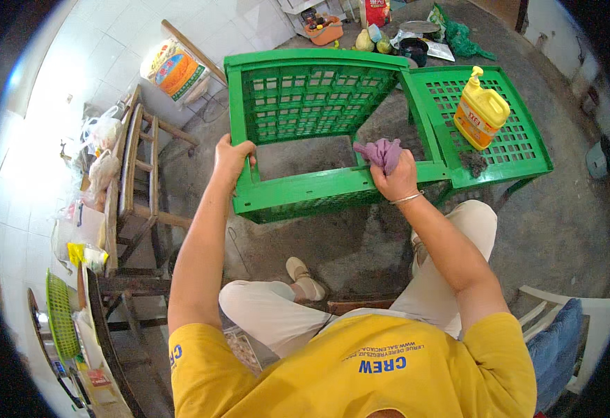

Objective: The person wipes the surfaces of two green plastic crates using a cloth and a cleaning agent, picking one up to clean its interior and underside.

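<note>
A green plastic rack with lattice panels [319,182] is tilted in front of me, its open side facing up. My left hand [233,159] grips the rack's left edge, thumb over the frame and fingers partly hidden behind it. Bunched in my right hand [397,182] is a purple cloth [381,154], pressed against the near right part of the frame. Beside the rack on the right stands a green perforated stool-like surface [521,150]. It bears a yellow pump bottle [482,115] and a dark scouring pad [473,164].
Wooden benches [141,164] line the left wall, with plastic bags [103,132] and a green basket [60,313]. An orange basket [324,31], gourds [365,42] and green netting [462,38] lie at the back. A grey bucket [599,159] stands far right, a chair with blue cloth [556,348] near right.
</note>
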`<state>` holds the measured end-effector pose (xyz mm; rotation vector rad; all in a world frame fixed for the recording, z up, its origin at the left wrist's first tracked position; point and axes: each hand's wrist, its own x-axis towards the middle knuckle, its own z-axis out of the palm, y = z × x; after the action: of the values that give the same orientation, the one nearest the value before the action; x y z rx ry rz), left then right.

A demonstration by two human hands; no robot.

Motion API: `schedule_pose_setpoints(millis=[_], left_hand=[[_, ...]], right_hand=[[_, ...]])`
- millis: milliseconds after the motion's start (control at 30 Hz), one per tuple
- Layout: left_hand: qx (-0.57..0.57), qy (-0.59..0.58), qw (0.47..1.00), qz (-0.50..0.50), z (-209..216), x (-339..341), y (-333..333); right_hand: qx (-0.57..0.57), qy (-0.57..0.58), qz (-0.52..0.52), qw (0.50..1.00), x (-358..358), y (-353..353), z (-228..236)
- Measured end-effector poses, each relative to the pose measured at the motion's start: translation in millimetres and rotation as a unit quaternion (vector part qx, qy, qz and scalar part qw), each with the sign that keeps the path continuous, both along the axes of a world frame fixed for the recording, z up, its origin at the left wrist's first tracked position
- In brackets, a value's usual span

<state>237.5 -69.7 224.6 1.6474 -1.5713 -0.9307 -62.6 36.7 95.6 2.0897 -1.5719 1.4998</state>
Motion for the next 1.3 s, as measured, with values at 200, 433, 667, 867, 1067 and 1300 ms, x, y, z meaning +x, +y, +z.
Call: schedule_pose_setpoints(millis=[200,433,667,867,1067,1300], left_hand=[[-0.062,0.02,0.997,-0.032,-6.1,32.2,-1.6],[-0.069,0.056,0.995,0.042,-24.2,60.2,19.0],[-0.064,0.102,0.992,0.037,-14.7,34.9,9.2],[-0.046,0.097,0.994,0.023,-6.5,4.2,8.6],[-0.043,0.141,0.989,0.013,1.4,-31.2,9.2],[-0.048,0.14,0.989,-0.017,3.2,-58.5,21.7]], right_hand=[[-0.05,-0.04,0.02,0.998,19.7,-6.6,-13.0],[0.005,-0.096,0.186,0.978,51.9,-28.4,2.4],[0.046,-0.046,0.194,0.979,193.3,7.9,78.5],[0.054,-0.04,0.167,0.984,96.6,10.5,28.1],[0.054,-0.092,0.101,0.989,66.7,25.0,51.4],[0.003,-0.142,0.166,0.976,132.2,35.5,58.8]])
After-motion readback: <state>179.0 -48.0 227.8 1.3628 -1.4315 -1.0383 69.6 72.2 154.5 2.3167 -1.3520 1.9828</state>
